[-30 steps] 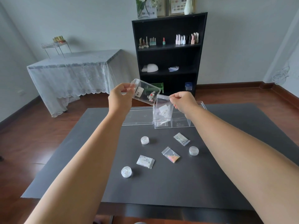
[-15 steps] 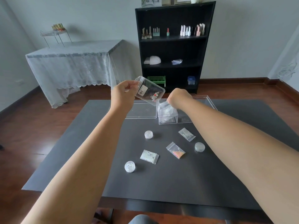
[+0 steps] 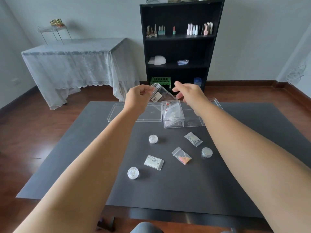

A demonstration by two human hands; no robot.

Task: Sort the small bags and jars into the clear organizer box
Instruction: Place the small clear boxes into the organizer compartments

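We are putting a clear zip bag [image 3: 161, 96] into the near compartment of the clear organizer box [image 3: 173, 115], which stands at about 12 o'clock on the dark mat [image 3: 185, 182]. Our left hand [image 3: 137, 98] pinches the upper corner of this bag, and the bag hangs tilted, with its lower end already inside the compartment, where another bag seems to lie. Our right hand [image 3: 188, 94] holds nothing; its fingers are spread and it hovers above the box at 1 o'clock from the bag.

To do this step well, we think the left hand should lower the bag more before it releases, so the bag slides down flat against the wall and does not lean over the rim. The free right hand can guide the bottom edge, or hold the box steady, because the box looks light and could slip on the mat.

Still to sort, all on the mat: three small jars, at 9 o'clock [image 3: 153, 138], at 7 o'clock [image 3: 133, 173] and at 3 o'clock [image 3: 207, 152] from the mat centre, and three bags, one white [image 3: 154, 162], one with orange pieces [image 3: 181, 158] and one glittery [image 3: 193, 139].
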